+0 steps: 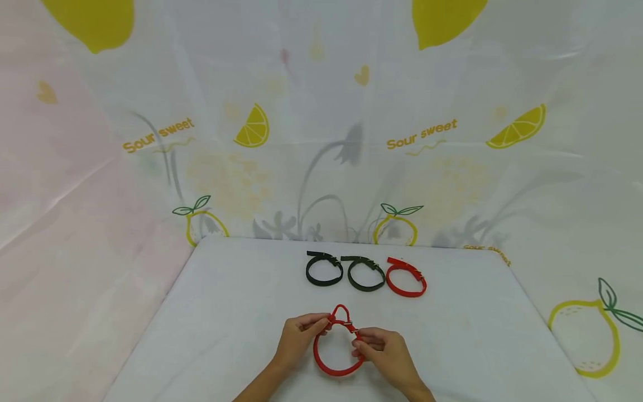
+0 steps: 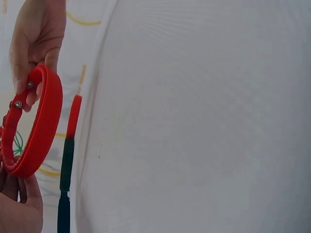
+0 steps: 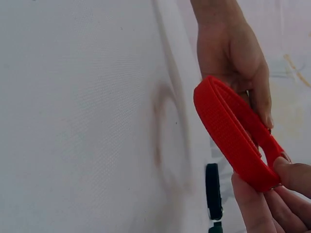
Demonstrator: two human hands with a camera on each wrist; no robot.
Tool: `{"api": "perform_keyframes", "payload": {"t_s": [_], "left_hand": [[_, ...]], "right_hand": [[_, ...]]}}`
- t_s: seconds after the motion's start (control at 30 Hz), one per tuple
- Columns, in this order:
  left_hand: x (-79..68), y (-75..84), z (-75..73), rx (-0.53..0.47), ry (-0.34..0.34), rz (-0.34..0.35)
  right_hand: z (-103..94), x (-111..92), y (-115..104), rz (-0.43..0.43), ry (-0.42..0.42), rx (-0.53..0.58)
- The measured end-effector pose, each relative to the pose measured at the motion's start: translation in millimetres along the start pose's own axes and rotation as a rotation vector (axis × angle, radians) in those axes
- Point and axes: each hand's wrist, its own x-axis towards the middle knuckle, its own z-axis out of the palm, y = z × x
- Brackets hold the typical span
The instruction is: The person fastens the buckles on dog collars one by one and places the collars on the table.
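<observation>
A red buckled collar is held in a ring between both hands, off the white table. My left hand pinches it at the upper left, where a strap loop rises above the band. My right hand grips the ring's right side, just below the metal buckle. In the left wrist view, metal studs show on the collar near my right hand. In the right wrist view the collar's broad outer face hides part of my left hand's fingers.
Behind the hands lie a black collar, a dark green collar and another red collar in a row, each buckled into a ring. The white table meets a lemon-printed cloth backdrop at its back edge.
</observation>
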Motion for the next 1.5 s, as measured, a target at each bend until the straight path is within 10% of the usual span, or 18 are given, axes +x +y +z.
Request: {"api": "perform_keyframes", "payload": {"t_s": [0.93, 1.5], "left_hand": [[0.2, -5.3, -12.9, -0.047, -0.024, -0.126], [0.9, -2.0, -18.2, 0.019, -0.055, -0.034]], "right_hand": [[-13.4, -0.6, 4.7, 0.071, 0.002, 0.14], [-13.0, 1.7, 5.3, 0.084, 0.004, 0.155]]}}
